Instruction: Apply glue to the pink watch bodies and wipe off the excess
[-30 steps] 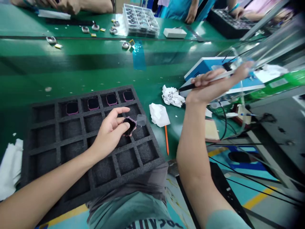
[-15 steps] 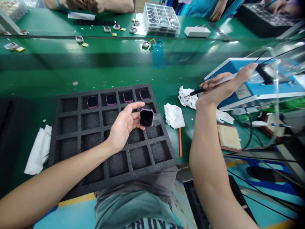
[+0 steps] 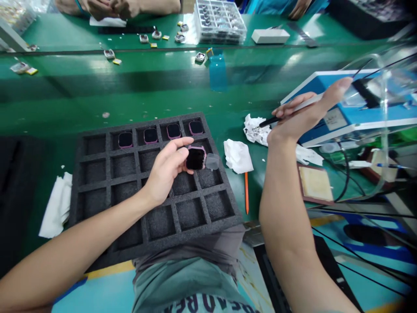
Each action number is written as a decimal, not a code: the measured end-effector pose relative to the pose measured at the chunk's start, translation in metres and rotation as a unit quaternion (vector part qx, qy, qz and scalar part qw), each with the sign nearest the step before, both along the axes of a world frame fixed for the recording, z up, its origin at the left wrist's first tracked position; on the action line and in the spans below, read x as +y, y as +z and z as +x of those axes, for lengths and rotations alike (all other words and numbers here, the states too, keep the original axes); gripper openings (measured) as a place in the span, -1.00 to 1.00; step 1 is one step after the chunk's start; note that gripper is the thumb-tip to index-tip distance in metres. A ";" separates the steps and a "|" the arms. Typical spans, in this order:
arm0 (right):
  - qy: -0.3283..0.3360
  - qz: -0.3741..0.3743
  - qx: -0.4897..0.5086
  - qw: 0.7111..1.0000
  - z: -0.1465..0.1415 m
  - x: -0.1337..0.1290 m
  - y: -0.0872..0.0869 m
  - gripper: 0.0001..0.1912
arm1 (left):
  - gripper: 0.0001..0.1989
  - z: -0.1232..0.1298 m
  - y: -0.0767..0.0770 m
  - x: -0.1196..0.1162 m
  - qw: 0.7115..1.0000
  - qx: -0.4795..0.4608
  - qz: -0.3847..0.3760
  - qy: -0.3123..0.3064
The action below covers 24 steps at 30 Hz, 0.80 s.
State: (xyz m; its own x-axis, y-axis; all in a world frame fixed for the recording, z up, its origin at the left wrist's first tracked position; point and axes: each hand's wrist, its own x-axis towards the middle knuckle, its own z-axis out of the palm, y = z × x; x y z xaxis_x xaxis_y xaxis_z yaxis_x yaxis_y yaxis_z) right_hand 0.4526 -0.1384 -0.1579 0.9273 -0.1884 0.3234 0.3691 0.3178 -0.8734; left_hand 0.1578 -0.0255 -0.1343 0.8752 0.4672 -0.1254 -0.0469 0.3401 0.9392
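Watch (image 3: 195, 158): just to the 9 o'clock side of mid-view, purple-framed, dark face turned up; held over the 2 o'clock part of the tray, contact with the foam impossible to tell.
Clear tab (image 3: 212, 161): sticking out from the watch at 3 o'clock, free of any grip.
Left hand (image 3: 165, 171): reaching in from 8 o'clock, fingers closed on the watch by its 9 o'clock edge, thumb on top, index finger stretched toward 2 o'clock, others curled below.
Right hand (image 3: 301, 116): raised at 2 o'clock, fingers folded around a black-tipped tool (image 3: 269, 123); tip aimed toward 9 o'clock, near the crumpled tissue (image 3: 256, 131), touching or not unclear.
Tray (image 3: 192, 233): black foam, toward 8 o'clock on the green table (image 3: 163, 98); four more watches (image 3: 173, 131) in the far row, one to a compartment.
Beside the tray: white cloth (image 3: 238, 155) at 2 o'clock, orange stick (image 3: 246, 193) running out from under toward 6 o'clock.
Step in hand: apparently steadying the watch one-handed, face on show, with the tool well apart.
Next move: judged to call for a light edge grip, tab clear of the foam, tool tip away from the face.
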 end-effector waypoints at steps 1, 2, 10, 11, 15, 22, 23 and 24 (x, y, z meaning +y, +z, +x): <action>0.002 -0.006 -0.004 1.000 0.002 0.001 -0.002 -0.16 | -0.54 0.001 0.002 0.003 1.000 0.004 0.012 0.017; 0.002 -0.013 -0.010 1.000 0.003 0.001 -0.003 -0.17 | -0.55 0.002 0.006 0.006 0.999 0.007 0.023 0.037; -0.012 -0.082 -0.048 0.995 0.010 0.010 -0.014 -0.30 | -0.72 0.012 0.047 0.020 0.985 0.030 0.078 0.152; -0.012 -0.090 -0.058 0.994 0.012 0.010 -0.015 -0.32 | -0.71 0.012 0.049 0.018 0.984 0.037 0.094 0.150; -0.018 -0.116 -0.082 0.990 0.014 0.009 -0.016 -0.34 | -0.72 0.013 0.046 0.005 0.967 0.124 0.205 0.089; 0.024 -0.113 -0.031 0.993 -0.001 0.009 -0.008 -0.35 | -0.79 0.021 0.015 -0.010 0.882 0.262 0.391 -0.008; 0.029 -0.104 -0.026 0.994 -0.003 0.009 -0.008 -0.35 | -0.81 0.022 0.012 -0.010 0.876 0.267 0.401 -0.005; 0.029 -0.096 -0.022 0.995 -0.004 0.008 -0.008 -0.35 | -0.82 0.022 0.009 -0.009 0.870 0.272 0.412 0.001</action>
State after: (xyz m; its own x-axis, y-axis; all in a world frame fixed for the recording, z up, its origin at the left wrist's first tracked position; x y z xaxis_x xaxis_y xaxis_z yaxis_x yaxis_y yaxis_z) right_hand 0.4485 -0.1308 -0.1654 0.9194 -0.0660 0.3878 0.3934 0.1684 -0.9038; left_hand 0.1803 -0.0348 -0.1249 0.7909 0.5952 -0.1421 0.4798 -0.4591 0.7477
